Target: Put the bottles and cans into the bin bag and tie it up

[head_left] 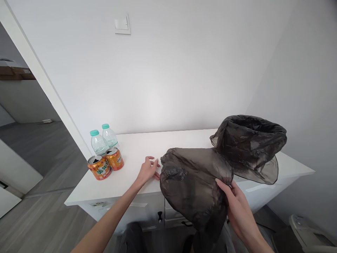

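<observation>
A black, see-through plastic garbage bag [195, 186] hangs puffed out over the front edge of the white cabinet top. My right hand [238, 207] grips its right side, with the thumb on top and the other fingers partly hidden behind the film. Just off the bag's left edge is my left hand [149, 169], fingers loosely apart and holding nothing; whether its fingertips touch the film I cannot tell. Behind and to the right stands a container lined with another black bag [252, 144], its mouth facing up and the film folded over the rim. Only the film shows there.
At the left end of the white cabinet top [137, 144] stand two opened orange cans [99, 168] and two clear bottles [109, 137] with teal caps. A wall with a light switch [122, 25] rises behind. A pale appliance [310, 232] sits on the floor at lower right.
</observation>
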The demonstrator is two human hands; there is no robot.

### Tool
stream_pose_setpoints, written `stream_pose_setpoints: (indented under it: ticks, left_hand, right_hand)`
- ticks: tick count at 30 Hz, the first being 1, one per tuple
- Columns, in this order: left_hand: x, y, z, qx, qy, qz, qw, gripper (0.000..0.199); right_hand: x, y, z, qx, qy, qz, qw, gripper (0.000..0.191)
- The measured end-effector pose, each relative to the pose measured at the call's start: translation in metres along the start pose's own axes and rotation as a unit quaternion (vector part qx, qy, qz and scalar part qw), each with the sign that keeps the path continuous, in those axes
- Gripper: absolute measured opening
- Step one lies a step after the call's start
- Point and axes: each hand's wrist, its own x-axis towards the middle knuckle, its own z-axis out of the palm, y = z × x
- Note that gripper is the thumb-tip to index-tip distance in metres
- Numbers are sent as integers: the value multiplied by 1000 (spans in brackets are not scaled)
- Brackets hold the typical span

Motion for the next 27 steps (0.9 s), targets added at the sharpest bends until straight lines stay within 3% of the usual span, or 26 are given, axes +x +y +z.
stream_pose_setpoints:
  ticks: [3, 6, 10, 14, 19, 22, 24, 25, 27]
  left_hand:
    - [7, 6, 10, 21, -62, -23, 998, 64]
    - [16, 17, 25, 32, -111, -23, 993, 50]
    - [33, 25, 31, 11, -85, 9, 996, 44]
    - [47, 19, 4, -10, 7, 19, 1000, 54]
    - [42, 5, -47, 6, 130, 14, 991, 72]
    - [23, 6, -61, 33, 182, 40, 982, 83]
    - [8, 11, -62, 99, 203, 125, 966, 79]
    - [0, 14, -61, 149, 196, 186, 951, 71]
    - [-10, 15, -59, 258, 122, 303, 909, 50]
  right_hand:
    - [-1, 6, -11, -24, 10, -11, 1000, 66]
    - [6, -5, -10, -51, -14, -13, 998, 59]
    - [22, -26, -3, -70, -30, -25, 997, 51]
    - [36, -23, -11, -91, -34, -8, 995, 41]
    - [48, 13, -29, -173, -74, 22, 982, 32]
    - [53, 22, -33, -247, -28, -50, 967, 34]
    - [54, 19, -30, -292, 24, -153, 944, 48]
    - [54, 16, -26, -311, 41, -208, 926, 55]
    - [52, 12, -14, -350, 26, -295, 889, 61]
